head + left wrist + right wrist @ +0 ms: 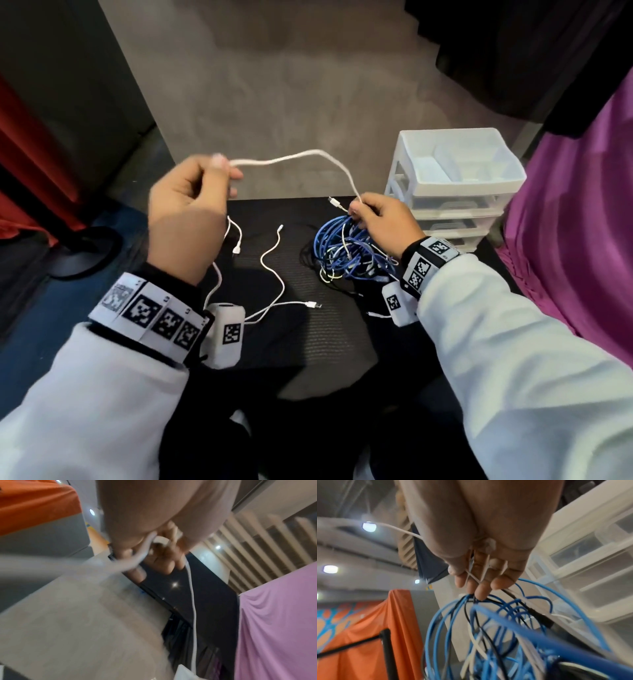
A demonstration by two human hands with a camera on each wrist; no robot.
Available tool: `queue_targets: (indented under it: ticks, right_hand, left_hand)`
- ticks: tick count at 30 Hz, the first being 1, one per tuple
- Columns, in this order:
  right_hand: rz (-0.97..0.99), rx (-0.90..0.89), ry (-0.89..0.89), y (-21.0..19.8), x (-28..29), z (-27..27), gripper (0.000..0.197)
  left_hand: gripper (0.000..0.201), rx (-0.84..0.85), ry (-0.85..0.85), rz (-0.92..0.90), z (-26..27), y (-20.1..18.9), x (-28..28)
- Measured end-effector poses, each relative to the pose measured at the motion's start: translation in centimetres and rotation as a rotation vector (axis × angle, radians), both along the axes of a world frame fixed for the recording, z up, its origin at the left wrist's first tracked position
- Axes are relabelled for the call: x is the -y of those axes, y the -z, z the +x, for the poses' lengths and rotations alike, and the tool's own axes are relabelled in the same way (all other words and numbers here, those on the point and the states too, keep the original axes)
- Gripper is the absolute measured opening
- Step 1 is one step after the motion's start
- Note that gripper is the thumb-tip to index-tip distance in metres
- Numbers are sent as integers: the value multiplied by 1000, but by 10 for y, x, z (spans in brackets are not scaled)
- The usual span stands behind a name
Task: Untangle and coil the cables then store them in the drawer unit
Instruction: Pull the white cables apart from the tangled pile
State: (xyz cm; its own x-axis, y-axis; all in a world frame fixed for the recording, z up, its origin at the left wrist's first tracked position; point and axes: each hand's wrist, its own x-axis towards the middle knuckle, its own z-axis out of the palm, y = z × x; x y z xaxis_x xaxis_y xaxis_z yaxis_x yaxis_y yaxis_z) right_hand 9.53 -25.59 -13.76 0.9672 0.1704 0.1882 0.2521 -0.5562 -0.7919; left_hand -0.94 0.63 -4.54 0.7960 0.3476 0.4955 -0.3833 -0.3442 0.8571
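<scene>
Left hand: raised nearest the camera, fingers pinching a white cable.
Right hand: fingers clamped on the same cable above the blue tangle on the desk.
Drawer unit: beside the tangle; top tray holds pale, unclear items.

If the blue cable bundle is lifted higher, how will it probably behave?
The blue cable bundle is probably floppy: its loops hang loose under the right hand. It would likely drag the white cable and black strands threaded through it. It seems light, since a few fingers hold it.
</scene>
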Motion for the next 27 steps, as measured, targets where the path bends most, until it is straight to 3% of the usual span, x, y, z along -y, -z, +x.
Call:
queue_targets:
  ticks: [3,4,8,11,13,15,17,20,23,27]
  right_hand:
    - [126,21,-5,-11,-2,-6,25]
    - [151,35,-10,-14,-3,-8,25]
    - [156,89,15,-22,-8,-15,24]
    - [-11,165,-22,-21,-13,-19,28]
    - [-118,213,-49,-18,-17,-24,28]
    - [-189,259,-33,-11,-18,-29,27]
    - [-215,301,5,-5,-19,-33,21]
    - [-232,338,28,0,-21,-34,18]
    - [-231,394,63,7,-24,-35,17]
    - [-155,378,44,17,-26,-37,15]
  left_hand:
    - [19,-202,-32,115,16,34,-14]
    - [25,-223,-62,150,18,40,-14]
    - [32,-159,0,129,16,41,25]
    - [44,-5,67,412,15,39,61]
    - [61,-39,39,640,23,40,71]
    - [58,-147,-4,757,35,42,75]
    - [43,-288,51,727,45,47,80]
    - [32,-460,144,515,58,61,84]
    - [8,-443,187,245,65,71,89]
    - [8,-464,201,96,62,69,91]
